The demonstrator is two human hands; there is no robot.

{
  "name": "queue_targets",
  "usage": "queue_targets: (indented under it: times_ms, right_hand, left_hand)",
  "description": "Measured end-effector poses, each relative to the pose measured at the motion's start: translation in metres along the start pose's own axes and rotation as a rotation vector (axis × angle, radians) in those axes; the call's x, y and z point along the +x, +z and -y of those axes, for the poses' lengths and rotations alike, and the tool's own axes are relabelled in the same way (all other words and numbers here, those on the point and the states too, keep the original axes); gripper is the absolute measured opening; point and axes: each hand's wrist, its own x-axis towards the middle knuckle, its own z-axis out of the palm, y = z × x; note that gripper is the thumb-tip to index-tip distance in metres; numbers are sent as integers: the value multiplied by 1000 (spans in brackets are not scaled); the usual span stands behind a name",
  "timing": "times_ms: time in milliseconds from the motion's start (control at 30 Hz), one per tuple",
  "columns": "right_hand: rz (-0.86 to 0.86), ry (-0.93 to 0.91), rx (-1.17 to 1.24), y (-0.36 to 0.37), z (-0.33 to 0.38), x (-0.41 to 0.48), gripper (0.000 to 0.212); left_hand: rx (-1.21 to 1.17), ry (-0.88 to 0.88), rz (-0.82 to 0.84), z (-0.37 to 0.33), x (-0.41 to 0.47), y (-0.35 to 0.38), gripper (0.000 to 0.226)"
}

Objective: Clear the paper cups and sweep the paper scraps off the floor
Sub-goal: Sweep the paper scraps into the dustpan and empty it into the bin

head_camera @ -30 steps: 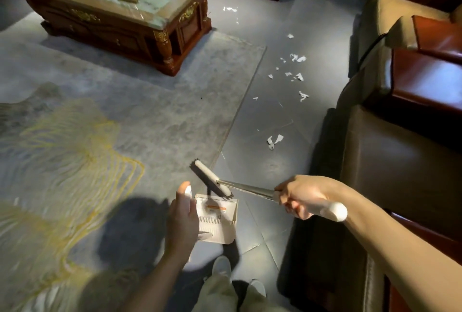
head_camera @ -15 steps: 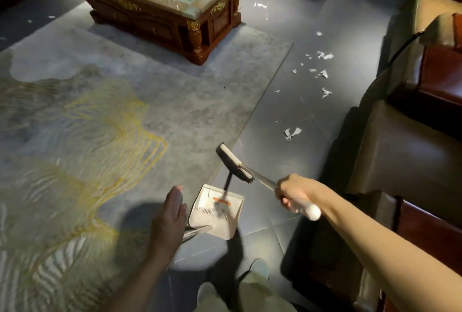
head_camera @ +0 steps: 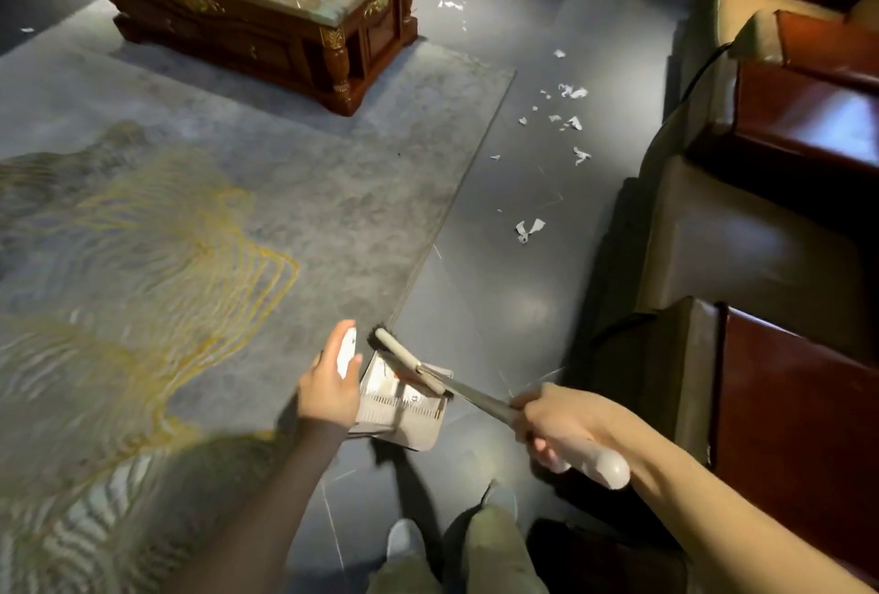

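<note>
My right hand (head_camera: 566, 422) grips the white handle of a broom (head_camera: 409, 358), whose metal shaft runs up-left to a dark brush head hovering over the dustpan. The white dustpan (head_camera: 404, 408) hangs low above the grey tile floor, and my left hand (head_camera: 330, 386) holds its handle, whose white tip shows above my fingers. White paper scraps (head_camera: 568, 118) lie scattered on the tiles ahead beside the sofa, with one larger scrap (head_camera: 529, 229) nearer to me and a few more scraps (head_camera: 451, 4) past the coffee table. No paper cups can be made out.
A grey rug with yellow lines (head_camera: 200, 232) covers the floor at left. A carved wooden coffee table (head_camera: 266, 8) with a glass rack on top stands at the far end of it. Leather sofas (head_camera: 785, 194) line the right side. My feet (head_camera: 404, 541) are at the bottom.
The view has swung and moved forward. The broom head has come down and left over the dustpan, and my left hand with the pan has risen closer to it.
</note>
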Motion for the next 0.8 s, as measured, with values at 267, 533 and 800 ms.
queue_targets:
  times_ms: [267,533,800]
  right_hand:
    - [-130,-59,7,2,-13,-26,17]
    - [-219,-132,-187,54,-40,4,17]
    - [-145,-60,-238,105,-44,28,24]
  left_hand:
    - [-48,-26,-23,27,-70,-36,46]
    - [-106,-63,-161,79,-150,-73,39]
    - [35,-83,-91,102,-163,-88,42]
